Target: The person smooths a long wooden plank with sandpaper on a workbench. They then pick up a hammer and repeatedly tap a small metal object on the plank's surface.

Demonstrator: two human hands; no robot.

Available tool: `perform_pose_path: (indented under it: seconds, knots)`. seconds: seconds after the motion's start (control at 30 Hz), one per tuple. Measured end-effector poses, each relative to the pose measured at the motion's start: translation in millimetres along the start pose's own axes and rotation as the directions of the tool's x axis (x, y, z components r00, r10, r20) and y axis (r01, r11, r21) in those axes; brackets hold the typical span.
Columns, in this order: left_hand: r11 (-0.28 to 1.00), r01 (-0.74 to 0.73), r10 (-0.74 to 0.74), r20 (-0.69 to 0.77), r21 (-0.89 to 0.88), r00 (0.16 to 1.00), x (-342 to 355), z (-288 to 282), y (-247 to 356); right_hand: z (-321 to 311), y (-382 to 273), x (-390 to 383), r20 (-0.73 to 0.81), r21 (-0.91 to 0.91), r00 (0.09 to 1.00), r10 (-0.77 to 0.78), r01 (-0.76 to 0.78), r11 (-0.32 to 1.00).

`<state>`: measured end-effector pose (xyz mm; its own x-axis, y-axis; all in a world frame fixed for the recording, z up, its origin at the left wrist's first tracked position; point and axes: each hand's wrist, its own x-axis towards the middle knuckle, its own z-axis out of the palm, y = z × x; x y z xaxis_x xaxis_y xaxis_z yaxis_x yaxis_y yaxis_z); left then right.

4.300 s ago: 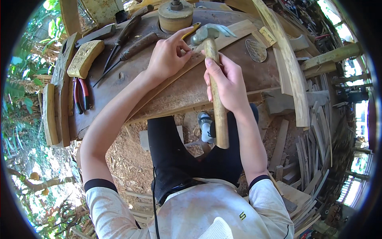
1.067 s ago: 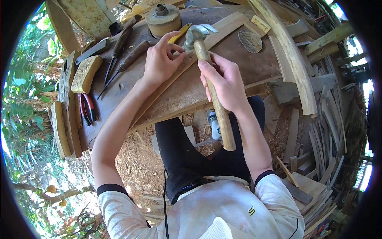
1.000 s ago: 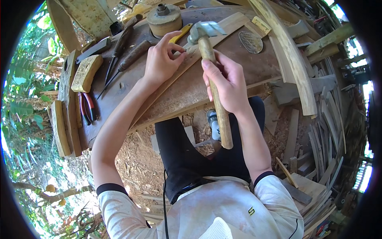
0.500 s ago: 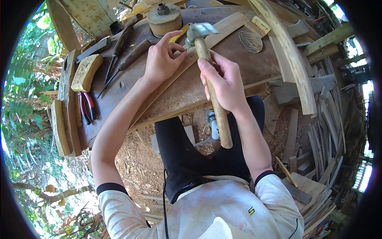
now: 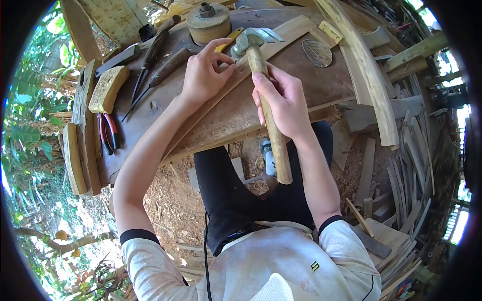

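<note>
My right hand (image 5: 283, 100) is wrapped round the wooden handle of a claw hammer (image 5: 272, 128). Its metal head is up over a long thin wooden strip (image 5: 288, 36) lying across the workbench, and the handle's end points back toward my lap. Just left of the hammer head, my left hand (image 5: 205, 75) rests by the strip with thumb and fingertips drawn together in a pinch. Whatever sits between those fingertips is too small to name. A yellow curved object (image 5: 229, 41) lies beyond the left fingers, partly covered by them.
On the workbench (image 5: 321, 83) lie an oval metal plate (image 5: 317, 52), red-handled pliers (image 5: 108, 133), a curved wood block (image 5: 109, 90) and a long dark-handled tool (image 5: 168, 69). A round block with a bolt (image 5: 207, 27) stands behind. A long curved pole (image 5: 369, 67) overhangs the right.
The hammer head, blurred before, now shows sharply and has shifted slightly to the right. My left hand keeps its pinch in nearly the same spot.
</note>
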<state>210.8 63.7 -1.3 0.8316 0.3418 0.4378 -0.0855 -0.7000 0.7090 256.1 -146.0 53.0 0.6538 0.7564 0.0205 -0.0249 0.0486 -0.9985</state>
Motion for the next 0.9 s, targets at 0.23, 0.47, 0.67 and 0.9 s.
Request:
perform_pose_path:
  seconds: [0.23,0.47,0.67,0.9]
  knots:
    - [1.000,-0.010,0.010,0.010,0.000,1.000,0,-2,0,-13,8,13,-0.040,0.056,0.999,-0.001,0.003,0.998]
    - [0.998,-0.043,0.041,0.044,0.035,0.998,-1,-3,0,-28,33,26,-0.058,0.026,0.998,-0.008,0.009,1.000]
    - [0.986,-0.138,0.139,0.004,0.090,0.990,-3,0,-2,-25,39,26,-0.036,-0.033,0.999,-0.016,0.015,0.999]
    - [0.958,0.179,-0.194,-0.047,-0.225,0.980,3,-3,-5,-27,39,24,-0.044,-0.060,0.999,-0.009,0.006,0.998]
